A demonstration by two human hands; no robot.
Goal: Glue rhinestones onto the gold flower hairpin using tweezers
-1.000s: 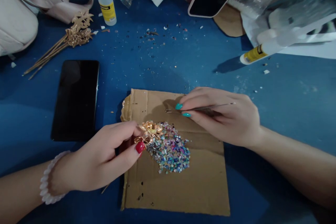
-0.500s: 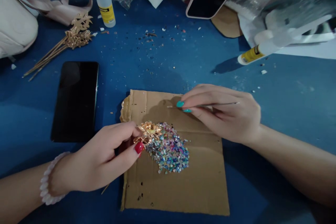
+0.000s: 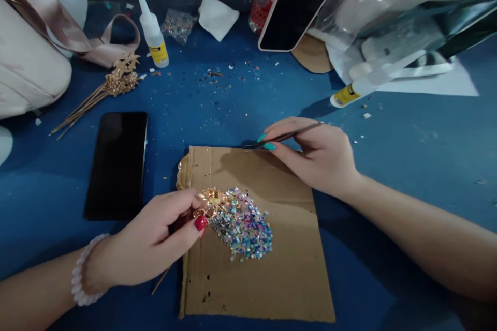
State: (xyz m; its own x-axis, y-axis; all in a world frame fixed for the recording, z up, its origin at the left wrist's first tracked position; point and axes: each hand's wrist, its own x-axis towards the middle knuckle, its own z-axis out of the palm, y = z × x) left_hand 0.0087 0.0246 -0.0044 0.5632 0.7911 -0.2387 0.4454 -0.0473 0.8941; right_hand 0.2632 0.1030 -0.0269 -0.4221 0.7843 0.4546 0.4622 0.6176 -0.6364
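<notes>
My left hand [image 3: 149,235] is closed, thumb and fingers pinching a gold flower hairpin [image 3: 212,201]. The flower has a yellowish centre, and a thin gold stem pokes out below the hand. Right beside it, a pile of small shiny multicoloured chips [image 3: 248,230] lies on a piece of cardboard [image 3: 287,274]. Near the cardboard's far edge, my right hand [image 3: 322,158] grips dark, slim tweezers [image 3: 285,136], with their tips pointing left. Whether the tips hold anything is too small to tell.
A black phone [image 3: 116,165] lies left of the cardboard. Behind it are several gold hairpins [image 3: 120,80] and a glue bottle [image 3: 155,44]. Another glue bottle [image 3: 349,93] leans at right. A second phone [image 3: 298,5] stands at the back, near a white tissue [image 3: 218,16].
My right hand has shifted away from the pile, toward the cardboard's far edge, turning the tweezers. My left hand still holds the hairpin beside the pile. The camera view has tilted slightly upward.
</notes>
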